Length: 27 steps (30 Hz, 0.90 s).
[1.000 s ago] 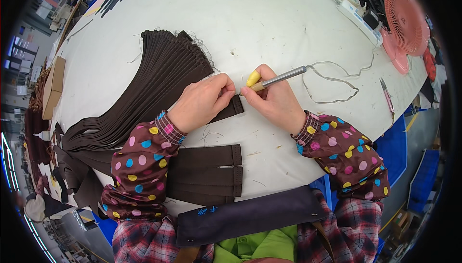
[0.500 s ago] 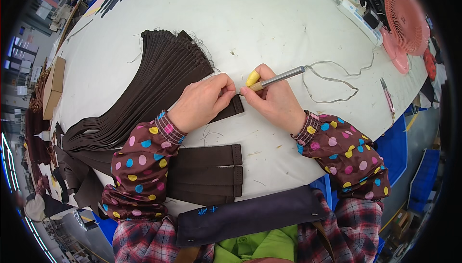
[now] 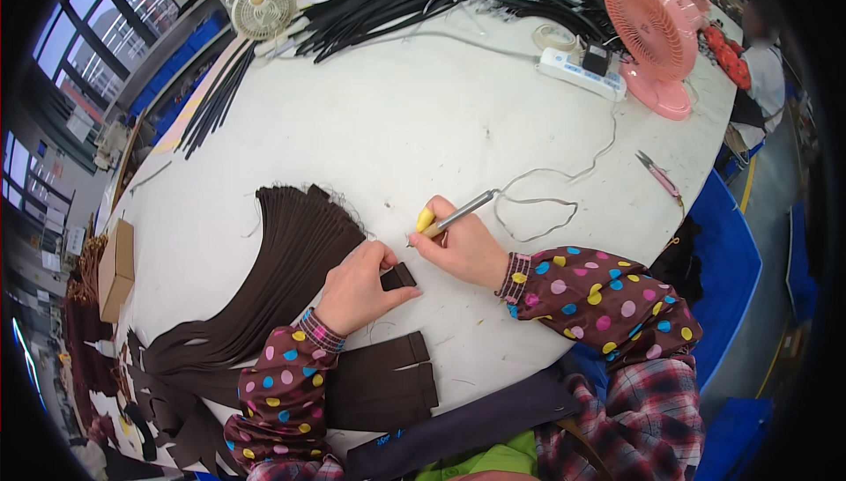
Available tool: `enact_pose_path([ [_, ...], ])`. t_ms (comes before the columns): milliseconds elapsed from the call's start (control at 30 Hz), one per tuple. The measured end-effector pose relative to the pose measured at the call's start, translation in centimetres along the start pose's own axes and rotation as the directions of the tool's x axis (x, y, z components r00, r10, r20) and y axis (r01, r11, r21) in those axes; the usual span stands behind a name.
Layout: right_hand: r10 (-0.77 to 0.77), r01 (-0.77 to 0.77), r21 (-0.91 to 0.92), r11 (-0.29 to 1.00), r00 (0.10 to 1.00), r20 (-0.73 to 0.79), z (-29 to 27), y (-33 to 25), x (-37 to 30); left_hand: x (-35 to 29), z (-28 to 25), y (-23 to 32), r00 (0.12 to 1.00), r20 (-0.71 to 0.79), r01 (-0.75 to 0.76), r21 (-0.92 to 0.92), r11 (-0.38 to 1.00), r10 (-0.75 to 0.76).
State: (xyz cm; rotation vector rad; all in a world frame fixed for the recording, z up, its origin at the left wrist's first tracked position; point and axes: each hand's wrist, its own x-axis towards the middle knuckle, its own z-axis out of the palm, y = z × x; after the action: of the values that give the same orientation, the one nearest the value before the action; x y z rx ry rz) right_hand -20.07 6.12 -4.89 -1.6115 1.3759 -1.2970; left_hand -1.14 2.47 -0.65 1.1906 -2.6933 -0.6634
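Note:
My right hand (image 3: 467,250) grips a thin pen-shaped tool (image 3: 469,208) with a grey handle and a cord at its rear end. The tool's tip points left, just above the table. A yellow cover (image 3: 426,218) sits on one finger of this hand. My left hand (image 3: 357,287) is open, thumb and forefinger apart, beside the squared end of a dark brown fabric strip (image 3: 399,277). Beyond my left hand lies a fanned bundle of brown strips (image 3: 282,261) with loose threads at its ends. More flat brown strips (image 3: 379,384) lie nearer me.
On the pale table (image 3: 352,111), a pink fan (image 3: 650,32) stands at far right beside a white power strip (image 3: 582,73). Pink-handled snips (image 3: 661,176) lie near the right edge. Black strips (image 3: 405,1) and a white fan (image 3: 263,8) are at the back. A cardboard box (image 3: 116,270) stands left.
My view has tilted up, showing more of the far table. My hands, close together at the strip end before, are now apart, and the left thumb and forefinger have opened.

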Motion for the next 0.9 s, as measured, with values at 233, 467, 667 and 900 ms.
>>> enact_pose_path([
  [233, -0.020, 0.020, 0.013, 1.000, 0.999, -0.031, -0.7, 0.1, -0.1, 0.1, -0.7, 0.4, 0.994, 0.084, 0.077, -0.039, 0.996, -0.073],
  [467, -0.051, 0.051, -0.024, 0.998, 0.999, 0.002, -0.7, -0.1, 0.3, 0.2, -0.3, 0.6, 0.986, 0.147, 0.098, -0.136, 0.986, -0.077],
  [667, -0.055, 0.055, -0.015, 0.998, 0.998, -0.004, -0.8, 0.1, 0.1, 0.3, 0.3, -0.8, 0.999, 0.050, 0.027, -0.238, 0.971, -0.016],
  [900, -0.056, 0.055, -0.019, 0.998, 0.998, -0.015, -0.7, 0.6, 0.1, -1.4, 0.3, -1.0, 0.977, 0.212, 0.062, -0.352, 0.934, 0.015],
])
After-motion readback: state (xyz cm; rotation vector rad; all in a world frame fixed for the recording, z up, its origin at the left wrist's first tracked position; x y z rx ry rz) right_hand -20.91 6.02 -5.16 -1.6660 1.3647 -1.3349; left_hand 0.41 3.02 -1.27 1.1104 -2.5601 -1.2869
